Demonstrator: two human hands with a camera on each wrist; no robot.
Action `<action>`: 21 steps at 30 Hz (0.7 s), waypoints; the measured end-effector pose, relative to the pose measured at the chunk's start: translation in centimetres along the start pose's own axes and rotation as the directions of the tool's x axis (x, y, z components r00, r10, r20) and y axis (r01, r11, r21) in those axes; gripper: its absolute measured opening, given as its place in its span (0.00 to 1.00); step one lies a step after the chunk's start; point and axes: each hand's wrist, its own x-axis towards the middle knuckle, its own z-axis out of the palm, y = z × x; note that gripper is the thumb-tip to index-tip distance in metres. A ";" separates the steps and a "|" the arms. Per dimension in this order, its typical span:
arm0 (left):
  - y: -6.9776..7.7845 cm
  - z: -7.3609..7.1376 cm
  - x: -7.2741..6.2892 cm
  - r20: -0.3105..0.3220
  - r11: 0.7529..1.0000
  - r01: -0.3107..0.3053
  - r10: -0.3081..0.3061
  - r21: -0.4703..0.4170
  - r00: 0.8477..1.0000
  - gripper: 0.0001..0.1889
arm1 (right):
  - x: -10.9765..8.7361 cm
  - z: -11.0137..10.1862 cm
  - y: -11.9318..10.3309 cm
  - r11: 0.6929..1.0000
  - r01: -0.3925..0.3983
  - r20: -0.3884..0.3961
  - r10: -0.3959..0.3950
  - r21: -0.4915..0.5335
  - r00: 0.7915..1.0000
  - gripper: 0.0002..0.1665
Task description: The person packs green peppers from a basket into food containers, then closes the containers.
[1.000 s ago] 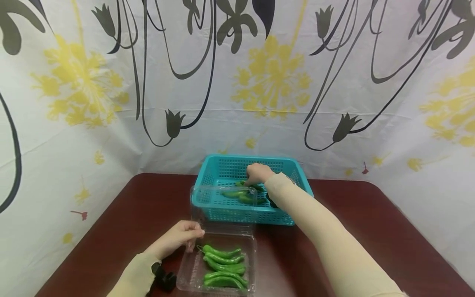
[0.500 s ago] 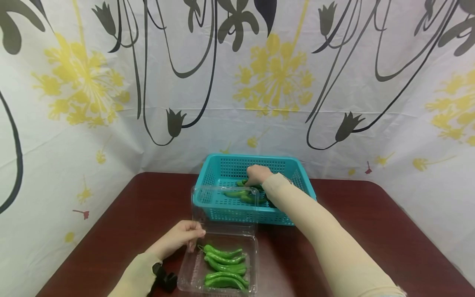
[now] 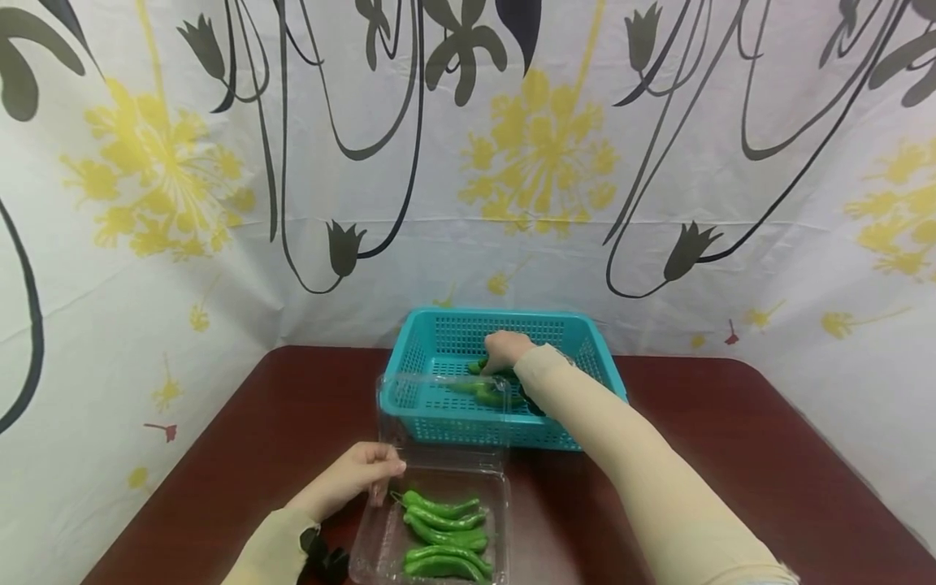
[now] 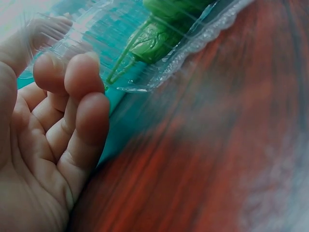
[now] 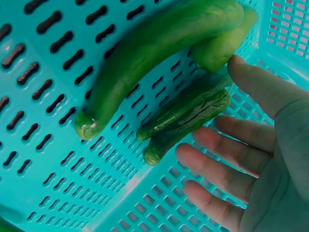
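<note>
My left hand pinches the side edge of a clear plastic clamshell box, near its hinge. In the left wrist view its thumb lies behind the plastic, with curled fingers in front. Several green chili peppers lie in the box's base; its lid stands raised. My right hand reaches into a turquoise plastic basket. In the right wrist view its thumb and fingers are spread at the ends of two dark green peppers; a firm hold is not visible. A long curved pepper lies beside them.
The basket and box stand on a dark red-brown table, the basket behind the box. A white flower-patterned sheet hangs behind and at both sides. A black wrist device sits by my left wrist.
Both hands keep nearly the same places and poses. The whole head view shifts slightly, and the peppers in the box stay as they were.
</note>
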 end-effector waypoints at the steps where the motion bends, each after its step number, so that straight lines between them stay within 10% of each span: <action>1: 0.0 0.0 0.0 0.000 1.000 -0.001 0.001 0.002 1.000 0.20 | 0.0 0.0 0.0 1.000 0.005 0.001 -0.005 -0.006 1.000 0.15; 21: 0.2 0.0 0.1 -0.001 1.000 0.003 -0.003 0.000 1.000 0.18 | 0.3 0.2 0.3 1.000 0.018 0.076 -0.016 -0.023 0.997 0.04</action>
